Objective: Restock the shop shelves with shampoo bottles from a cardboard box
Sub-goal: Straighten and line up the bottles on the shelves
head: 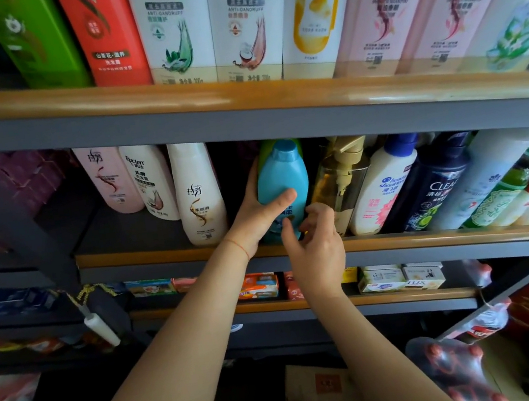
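While my left hand (pixel 256 215) grips the blue bottle (pixel 283 185) upright on the middle shelf (pixel 174 251) | right hand (pixel 315 247) loosely curled, empty, just beside | next: seat bottle, let go.

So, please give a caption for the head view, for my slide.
Left hand grips a blue bottle on the middle shelf; right hand hovers beside it.

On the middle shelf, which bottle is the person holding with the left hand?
The blue bottle with the blue cap, standing between the cream bottle and the clear pump bottle. The left hand grips it; no other bottle is touched.
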